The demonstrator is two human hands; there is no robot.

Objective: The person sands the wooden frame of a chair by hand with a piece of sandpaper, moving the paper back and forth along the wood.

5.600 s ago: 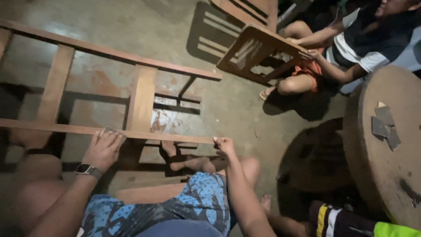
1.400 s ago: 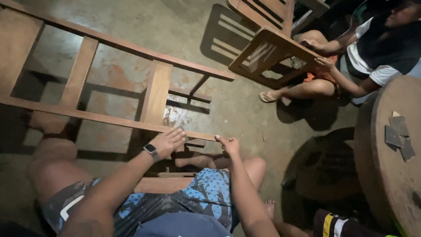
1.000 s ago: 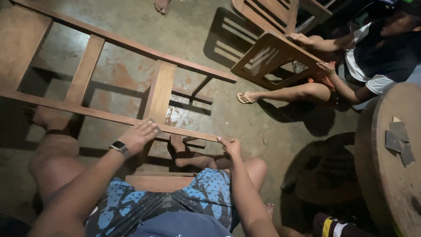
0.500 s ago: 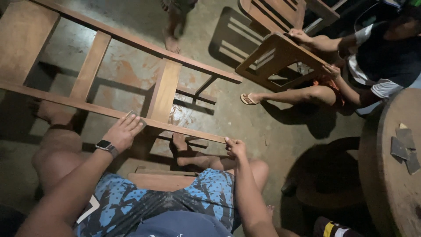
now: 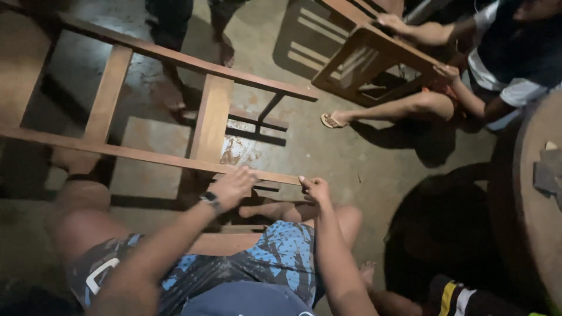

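A long wooden frame (image 5: 213, 114) with two rails and flat crosspieces lies across the concrete floor in front of my knees. My left hand (image 5: 234, 186), with a dark watch at the wrist, rests palm-down on the near rail. Just to its right, my right hand (image 5: 315, 188) grips the end of that same near rail with curled fingers. My legs in blue patterned shorts sit below the frame.
A seated person at the upper right holds a smaller slatted wooden frame (image 5: 372, 61) with both hands. Someone's legs stand at the top. A round wooden tabletop (image 5: 535, 216) with grey scraps fills the right edge. Another person's sleeve shows at the bottom right.
My left hand has slid back and forth along the near rail and now lies further right, close to my right hand. The right hand stayed at the rail's end. Legs walked in at the top.
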